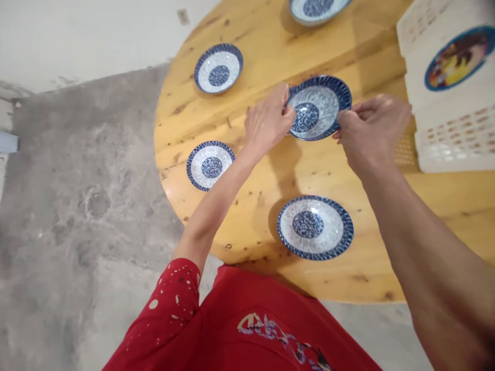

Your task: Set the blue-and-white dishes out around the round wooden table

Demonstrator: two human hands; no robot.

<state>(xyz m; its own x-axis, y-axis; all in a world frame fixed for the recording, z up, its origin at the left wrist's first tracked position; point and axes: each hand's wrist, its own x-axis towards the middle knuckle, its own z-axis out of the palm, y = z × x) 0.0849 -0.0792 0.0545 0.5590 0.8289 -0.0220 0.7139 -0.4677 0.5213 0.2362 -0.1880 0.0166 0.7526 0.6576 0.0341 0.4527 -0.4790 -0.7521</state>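
Observation:
A blue-and-white plate (327,105) with a dark blue rim is held above the table, tilted, between my two hands. My left hand (270,114) grips its left edge, fingers closed with the thumb on the rim. At the right edge, my right hand (373,126) pinches the rim between thumb and fingers. A similar plate (315,228) lies nearer to me on the table. To the left lie one more plate (211,166), partly behind my left forearm, and another plate (218,68) farther back.
All this is over a round yellow wooden table (247,226). A blue-and-white dish (315,10) is cut off at the top edge. On the right stands a white plastic basket (456,126) with slotted sides and a picture label. Grey concrete floor (96,232) lies beyond the left edge.

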